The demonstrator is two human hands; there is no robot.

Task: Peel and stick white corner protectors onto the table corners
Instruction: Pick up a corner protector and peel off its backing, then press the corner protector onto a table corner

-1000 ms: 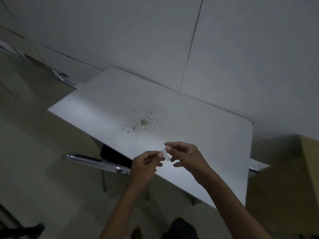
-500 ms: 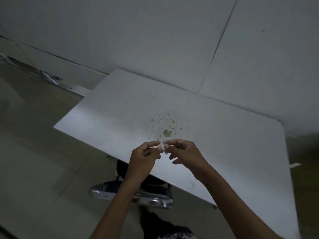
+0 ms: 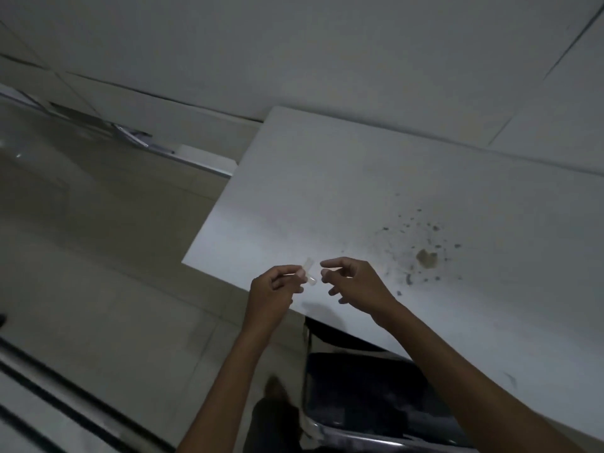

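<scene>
The left hand pinches a small white corner protector between thumb and fingertips; the remaining fingers are curled toward the palm. The protector is a short, pale, translucent-looking piece that projects up and to the right from the fingertips. Its exact form is too small and blurred to resolve. It is held in the air above the near edge of the table, close to the table's near-left corner, and does not touch the tabletop.

The right hand is just beside the protector, apart from it by a narrow gap. Its thumb and index finger are extended toward the protector with a space between them, and the other fingers are loosely bent. It holds nothing. Both forearms are bare.

The table has a flat, white, matte rectangular top with sharp, square corners. Right of centre, the top carries a tan stain surrounded by scattered dark specks. The far edge of the table runs close to a plain white panelled wall with thin dark seams.

Under the near edge stands a chair with a dark seat and a shiny metal frame. The floor is laid in pale, smooth tiles. A metal rail lies along the base of the wall at the left.
</scene>
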